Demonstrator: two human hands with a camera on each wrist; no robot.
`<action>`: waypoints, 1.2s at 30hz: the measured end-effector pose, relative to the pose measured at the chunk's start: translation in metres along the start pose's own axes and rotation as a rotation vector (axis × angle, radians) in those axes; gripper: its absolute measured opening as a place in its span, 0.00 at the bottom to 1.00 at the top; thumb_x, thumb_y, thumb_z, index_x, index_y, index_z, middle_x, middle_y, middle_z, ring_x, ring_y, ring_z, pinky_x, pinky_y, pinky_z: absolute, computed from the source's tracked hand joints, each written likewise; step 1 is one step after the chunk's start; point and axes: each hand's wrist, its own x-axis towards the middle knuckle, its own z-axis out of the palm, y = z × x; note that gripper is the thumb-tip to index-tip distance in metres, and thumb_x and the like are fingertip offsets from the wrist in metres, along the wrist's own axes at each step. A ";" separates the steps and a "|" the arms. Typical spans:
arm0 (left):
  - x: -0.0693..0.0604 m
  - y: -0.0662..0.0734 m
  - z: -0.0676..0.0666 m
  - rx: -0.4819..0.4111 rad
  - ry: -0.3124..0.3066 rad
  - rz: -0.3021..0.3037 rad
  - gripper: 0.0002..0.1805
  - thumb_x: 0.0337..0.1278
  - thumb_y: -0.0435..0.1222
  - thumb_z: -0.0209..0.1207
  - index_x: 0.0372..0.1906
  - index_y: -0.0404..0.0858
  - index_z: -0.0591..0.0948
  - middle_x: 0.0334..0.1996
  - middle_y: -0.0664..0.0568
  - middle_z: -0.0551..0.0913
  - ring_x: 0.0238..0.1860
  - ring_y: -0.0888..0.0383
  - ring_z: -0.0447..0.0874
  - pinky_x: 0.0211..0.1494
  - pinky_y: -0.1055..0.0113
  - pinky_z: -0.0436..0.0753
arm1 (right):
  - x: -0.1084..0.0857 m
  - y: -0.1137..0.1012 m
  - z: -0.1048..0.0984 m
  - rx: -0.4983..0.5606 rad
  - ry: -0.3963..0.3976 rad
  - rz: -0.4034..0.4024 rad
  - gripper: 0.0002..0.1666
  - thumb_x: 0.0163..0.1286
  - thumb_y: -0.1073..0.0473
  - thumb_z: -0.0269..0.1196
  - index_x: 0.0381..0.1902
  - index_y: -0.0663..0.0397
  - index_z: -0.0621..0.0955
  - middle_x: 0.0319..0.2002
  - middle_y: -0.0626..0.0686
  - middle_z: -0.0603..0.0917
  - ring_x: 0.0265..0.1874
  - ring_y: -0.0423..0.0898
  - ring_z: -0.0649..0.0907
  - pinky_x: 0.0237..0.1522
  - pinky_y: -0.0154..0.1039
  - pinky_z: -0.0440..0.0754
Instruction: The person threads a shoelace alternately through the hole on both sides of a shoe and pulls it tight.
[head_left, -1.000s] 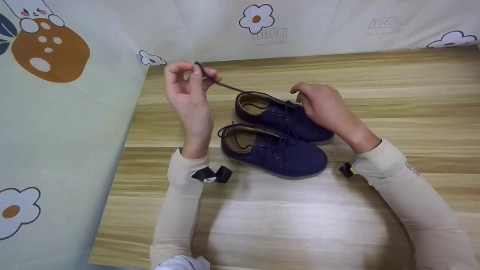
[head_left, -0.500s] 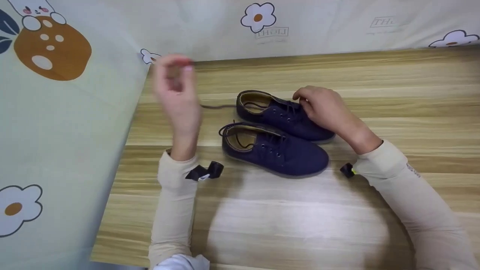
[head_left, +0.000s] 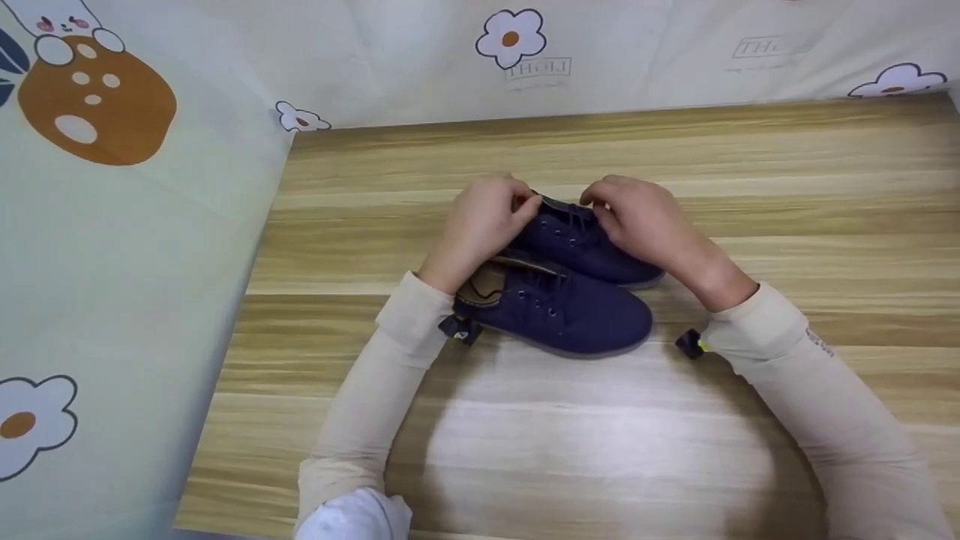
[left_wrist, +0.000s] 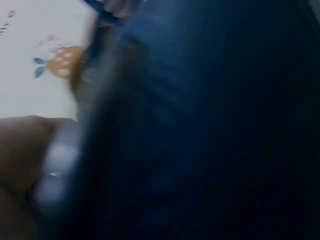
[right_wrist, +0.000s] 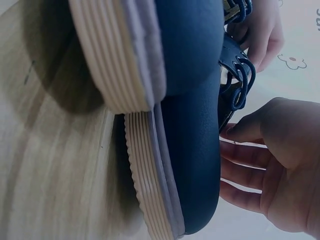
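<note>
Two dark blue lace-up shoes lie side by side, toes to the right: a far shoe [head_left: 600, 251] and a near shoe [head_left: 592, 319]. At the far shoe's opening, the left hand [head_left: 484, 225] pinches the upper edge between thumb and forefinger, hiding its heel. The right hand [head_left: 652, 217] touches the far side of the same shoe by the laces [head_left: 576, 217]; in the right wrist view the right hand [right_wrist: 280, 160] has its fingers fairly straight behind the shoe. The left wrist view is dark and blurred.
The shoes stand on a wood-grain table [head_left: 600, 450]. A pale sheet [head_left: 637, 45] with printed flowers rises behind the table and along its left side. Small black devices sit at both wrists, the left one [head_left: 460, 330] beside the near shoe's heel.
The left hand held a lace out to the left, let it go, and has moved right and down to the far shoe's opening. The right hand has barely moved.
</note>
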 end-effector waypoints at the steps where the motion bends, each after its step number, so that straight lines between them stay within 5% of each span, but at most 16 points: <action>1: 0.003 0.001 0.001 0.012 -0.020 -0.005 0.17 0.69 0.48 0.53 0.38 0.47 0.89 0.37 0.55 0.87 0.34 0.59 0.80 0.38 0.64 0.77 | 0.000 0.000 0.001 0.001 0.000 -0.002 0.12 0.69 0.65 0.56 0.46 0.58 0.83 0.42 0.57 0.87 0.43 0.56 0.85 0.46 0.54 0.81; 8: 0.015 0.009 -0.007 -0.090 -0.184 0.026 0.19 0.66 0.46 0.55 0.23 0.44 0.86 0.18 0.59 0.75 0.22 0.61 0.67 0.29 0.71 0.63 | -0.002 0.001 0.001 -0.006 0.007 0.008 0.12 0.69 0.65 0.55 0.45 0.56 0.84 0.39 0.56 0.86 0.40 0.55 0.85 0.44 0.53 0.81; 17: 0.016 0.011 -0.003 -0.285 -0.349 -0.010 0.20 0.62 0.42 0.54 0.13 0.48 0.74 0.10 0.65 0.62 0.18 0.65 0.60 0.28 0.73 0.60 | -0.003 0.002 0.000 0.003 -0.014 0.010 0.12 0.69 0.64 0.57 0.46 0.56 0.83 0.39 0.56 0.85 0.38 0.54 0.84 0.42 0.52 0.81; 21: 0.015 0.014 -0.001 -0.345 -0.307 -0.043 0.18 0.61 0.43 0.58 0.14 0.48 0.77 0.12 0.66 0.67 0.21 0.65 0.64 0.30 0.74 0.63 | -0.003 0.002 0.000 0.007 -0.015 0.011 0.11 0.69 0.64 0.57 0.47 0.57 0.83 0.39 0.56 0.85 0.38 0.54 0.84 0.42 0.52 0.81; 28: 0.010 0.020 0.002 -0.060 -0.139 -0.145 0.26 0.60 0.54 0.57 0.12 0.49 0.66 0.12 0.61 0.61 0.17 0.61 0.60 0.24 0.68 0.58 | -0.003 0.001 0.001 0.019 -0.006 0.004 0.11 0.69 0.63 0.58 0.47 0.56 0.83 0.40 0.57 0.85 0.39 0.54 0.84 0.43 0.52 0.81; 36: 0.012 0.022 0.009 -0.171 -0.177 -0.088 0.12 0.61 0.47 0.57 0.37 0.46 0.86 0.34 0.57 0.85 0.38 0.57 0.78 0.46 0.65 0.75 | -0.005 0.003 0.003 0.030 0.010 0.010 0.12 0.69 0.64 0.57 0.48 0.58 0.83 0.41 0.57 0.86 0.40 0.55 0.84 0.45 0.53 0.81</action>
